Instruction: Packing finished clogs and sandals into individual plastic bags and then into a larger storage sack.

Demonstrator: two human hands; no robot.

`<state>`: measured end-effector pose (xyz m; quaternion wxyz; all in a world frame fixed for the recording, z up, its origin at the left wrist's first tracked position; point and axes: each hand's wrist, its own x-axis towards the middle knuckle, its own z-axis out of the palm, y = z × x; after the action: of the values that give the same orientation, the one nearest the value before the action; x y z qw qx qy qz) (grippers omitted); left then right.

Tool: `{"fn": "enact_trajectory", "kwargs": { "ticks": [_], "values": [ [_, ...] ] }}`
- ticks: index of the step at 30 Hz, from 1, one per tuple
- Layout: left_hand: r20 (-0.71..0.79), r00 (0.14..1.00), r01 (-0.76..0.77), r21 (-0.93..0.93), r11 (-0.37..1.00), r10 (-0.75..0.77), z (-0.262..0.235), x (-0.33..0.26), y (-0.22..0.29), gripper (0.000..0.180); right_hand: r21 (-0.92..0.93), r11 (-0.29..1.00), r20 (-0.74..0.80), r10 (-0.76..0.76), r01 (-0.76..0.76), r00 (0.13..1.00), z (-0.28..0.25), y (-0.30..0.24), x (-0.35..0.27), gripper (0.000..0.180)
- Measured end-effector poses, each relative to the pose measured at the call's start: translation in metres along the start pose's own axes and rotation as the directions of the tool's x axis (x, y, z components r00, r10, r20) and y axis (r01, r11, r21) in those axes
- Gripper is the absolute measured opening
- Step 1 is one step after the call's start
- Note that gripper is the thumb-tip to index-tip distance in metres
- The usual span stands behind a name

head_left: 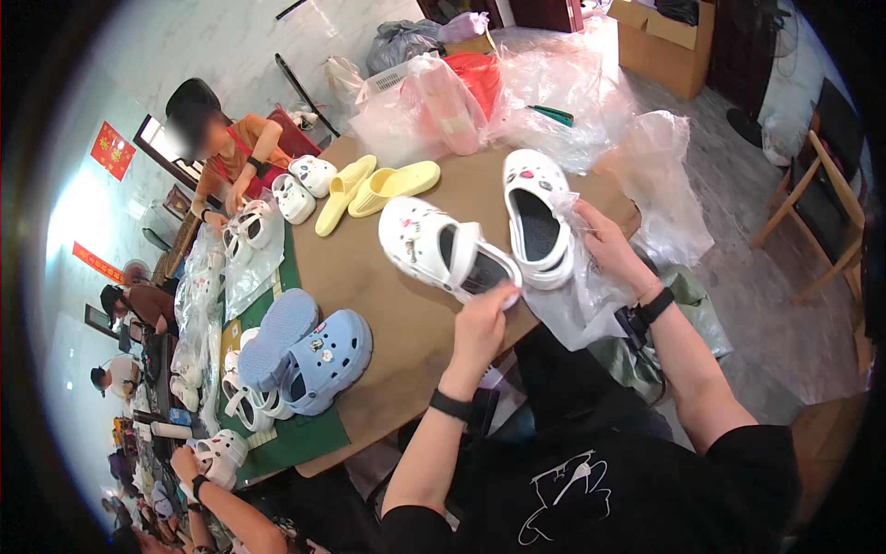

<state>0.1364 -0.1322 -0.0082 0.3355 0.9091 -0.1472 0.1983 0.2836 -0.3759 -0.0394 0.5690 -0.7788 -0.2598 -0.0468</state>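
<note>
I am bagging white clogs: my left hand (484, 323) is gripping one clog (448, 249) over the tabletop (388, 305); my right hand (609, 245) is holding the second clog (538, 217) at a clear bag (581, 305), probably needing sliding in next.

Two white clogs with little charms on top. One clog (443, 247) lies on its side on the brown table, the other clog (538, 214) sits half inside a clear plastic bag (581, 295).
</note>
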Motion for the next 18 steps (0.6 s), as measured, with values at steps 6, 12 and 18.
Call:
{"fn": "enact_trajectory", "kwargs": {
  "ticks": [6,12,18],
  "values": [
    [0.059,0.989,0.149,-0.239,0.959,-0.139,-0.011,-0.014,0.009,0.042,-0.003,0.994,0.085,0.113,-0.114,0.990,-0.006,-0.008,0.029,0.050],
    [-0.350,0.922,0.123,-0.135,0.983,-0.163,-0.023,-0.019,0.012,0.036,-0.018,0.996,-0.127,0.082,-0.085,0.989,-0.021,0.002,-0.007,0.047],
    [-0.320,0.924,0.237,0.051,0.970,-0.209,-0.044,0.012,-0.013,0.089,0.737,0.670,-0.197,0.336,-0.087,0.921,-0.046,-0.033,-0.036,0.052]
  ]
}}
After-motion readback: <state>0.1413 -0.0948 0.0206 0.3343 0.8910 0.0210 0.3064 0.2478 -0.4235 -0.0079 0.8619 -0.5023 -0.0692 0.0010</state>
